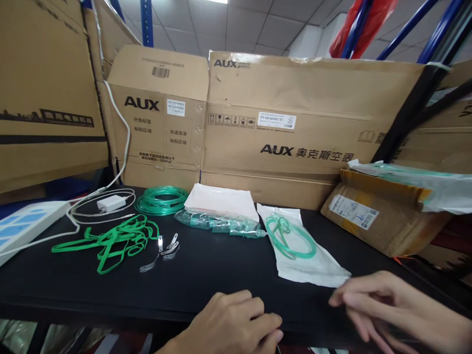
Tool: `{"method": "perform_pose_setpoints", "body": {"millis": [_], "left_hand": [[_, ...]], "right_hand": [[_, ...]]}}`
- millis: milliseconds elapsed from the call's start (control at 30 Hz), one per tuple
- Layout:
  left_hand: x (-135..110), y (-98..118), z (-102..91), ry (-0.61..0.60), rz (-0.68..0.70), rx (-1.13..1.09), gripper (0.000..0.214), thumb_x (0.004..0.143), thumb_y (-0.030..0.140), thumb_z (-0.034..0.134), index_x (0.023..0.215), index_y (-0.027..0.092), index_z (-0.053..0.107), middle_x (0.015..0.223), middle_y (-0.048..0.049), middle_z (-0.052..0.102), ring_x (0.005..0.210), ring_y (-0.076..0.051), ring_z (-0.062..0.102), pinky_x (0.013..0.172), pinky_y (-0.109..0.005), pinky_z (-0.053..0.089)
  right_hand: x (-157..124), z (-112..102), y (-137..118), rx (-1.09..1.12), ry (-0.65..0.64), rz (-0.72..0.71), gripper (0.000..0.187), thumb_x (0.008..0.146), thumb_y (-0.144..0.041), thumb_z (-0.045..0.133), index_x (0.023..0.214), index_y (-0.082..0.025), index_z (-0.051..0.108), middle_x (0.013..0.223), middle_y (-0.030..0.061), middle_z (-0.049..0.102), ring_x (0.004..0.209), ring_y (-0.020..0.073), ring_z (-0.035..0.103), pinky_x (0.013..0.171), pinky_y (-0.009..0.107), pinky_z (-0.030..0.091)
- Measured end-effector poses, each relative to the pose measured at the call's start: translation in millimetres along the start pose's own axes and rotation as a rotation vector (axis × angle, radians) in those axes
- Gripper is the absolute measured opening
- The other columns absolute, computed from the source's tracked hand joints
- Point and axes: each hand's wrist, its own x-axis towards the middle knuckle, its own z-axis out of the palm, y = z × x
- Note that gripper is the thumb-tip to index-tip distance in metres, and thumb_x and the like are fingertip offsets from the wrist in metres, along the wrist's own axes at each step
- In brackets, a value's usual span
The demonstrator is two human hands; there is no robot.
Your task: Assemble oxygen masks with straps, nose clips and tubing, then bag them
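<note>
Left hand (232, 322): fingers bunched together; right hand (391, 302): fingers loosely apart beside flat pouch (311, 271), coiled tubing (308, 254).

Tabletop (221, 268) is smooth matt black; AUX carton (239, 152) is matt brown cardboard. Coiled tube (162, 210) is glossy translucent green plastic, charger (111, 203) smooth white plastic. Small strips (170, 250) look like shiny bare metal, pouch (309, 273) like white paper.
</note>
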Motion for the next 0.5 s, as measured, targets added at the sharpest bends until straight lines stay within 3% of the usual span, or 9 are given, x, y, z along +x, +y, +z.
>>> {"method": "perform_pose_setpoints", "body": {"millis": [67, 100, 167, 233, 267, 333, 400, 500], "left_hand": [[0, 0, -0.2, 0.002, 0.007, 0.006, 0.022, 0.109, 0.027, 0.049, 0.102, 0.022, 0.069, 0.067, 0.0047, 0.065, 0.053, -0.015, 0.06, 0.039, -0.027, 0.036], [0, 1, -0.3, 0.004, 0.011, 0.009, 0.022, 0.109, 0.027, 0.049, 0.102, 0.021, 0.069, 0.067, 0.0047, 0.064, 0.053, -0.015, 0.059, 0.039, -0.027, 0.035], [-1, 1, -0.3, 0.005, 0.013, 0.017, 0.023, 0.11, 0.027, 0.047, 0.102, 0.021, 0.068, 0.067, 0.0047, 0.064, 0.053, -0.015, 0.059, 0.038, -0.028, 0.034], [-1, 1, -0.1, 0.011, 0.016, 0.021, 0.025, 0.11, 0.027, 0.045, 0.101, 0.021, 0.068, 0.066, 0.0048, 0.063, 0.053, -0.015, 0.059, 0.038, -0.028, 0.033], [0, 1, -0.1, 0.013, 0.018, 0.023, 0.026, 0.11, 0.027, 0.045, 0.101, 0.021, 0.068, 0.066, 0.0049, 0.062, 0.052, -0.015, 0.058, 0.037, -0.028, 0.032], [1, 2, -0.7, 0.017, 0.018, 0.032, 0.026, 0.11, 0.027, 0.046, 0.1, 0.021, 0.069, 0.065, 0.0051, 0.061, 0.052, -0.014, 0.057, 0.036, -0.028, 0.03], [2, 3, -2.4, 0.012, 0.015, 0.046, 0.024, 0.109, 0.026, 0.048, 0.101, 0.022, 0.069, 0.065, 0.0052, 0.061, 0.052, -0.014, 0.057, 0.036, -0.029, 0.029], [3, 1, -5.0, 0.003, 0.014, 0.053, 0.022, 0.109, 0.026, 0.049, 0.102, 0.02, 0.07, 0.065, 0.005, 0.062, 0.053, -0.015, 0.057, 0.037, -0.029, 0.031]], "right_hand": [[-3, -13, -12, -0.163, 0.148, -0.133, 0.052, 0.087, -0.068, 0.071, 0.089, -0.019, 0.087, 0.062, 0.0092, 0.075, 0.044, 0.0174, 0.064, 0.04, 0.023, 0.05], [1, -18, -18, -0.273, 0.263, -0.209, 0.053, 0.088, -0.071, 0.068, 0.092, -0.022, 0.087, 0.068, 0.0101, 0.078, 0.053, 0.0216, 0.069, 0.051, 0.029, 0.058], [22, -19, -25, -0.542, 0.432, -0.313, 0.053, 0.093, -0.071, 0.059, 0.107, -0.028, 0.085, 0.104, 0.0131, 0.083, 0.096, 0.0335, 0.077, 0.089, 0.041, 0.063], [51, -14, -21, -0.755, 0.415, -0.374, 0.058, 0.097, -0.068, 0.054, 0.133, -0.029, 0.075, 0.139, 0.0132, 0.072, 0.135, 0.0401, 0.06, 0.119, 0.054, 0.043], [67, -10, -15, -0.789, 0.385, -0.379, 0.063, 0.092, -0.069, 0.06, 0.139, -0.029, 0.071, 0.149, 0.0131, 0.065, 0.144, 0.0421, 0.051, 0.123, 0.058, 0.036], [94, -6, 3, -0.852, 0.275, -0.362, 0.075, 0.085, -0.067, 0.07, 0.149, -0.029, 0.062, 0.165, 0.015, 0.048, 0.152, 0.0452, 0.041, 0.123, 0.063, 0.033], [114, -9, 21, -0.909, 0.193, -0.339, 0.075, 0.087, -0.066, 0.068, 0.153, -0.031, 0.058, 0.172, 0.0152, 0.036, 0.155, 0.0478, 0.033, 0.121, 0.073, 0.026], [136, -24, 35, -0.976, 0.129, -0.334, 0.073, 0.096, -0.064, 0.059, 0.159, -0.03, 0.05, 0.177, 0.0154, 0.024, 0.159, 0.0458, 0.025, 0.123, 0.071, 0.02]]}}
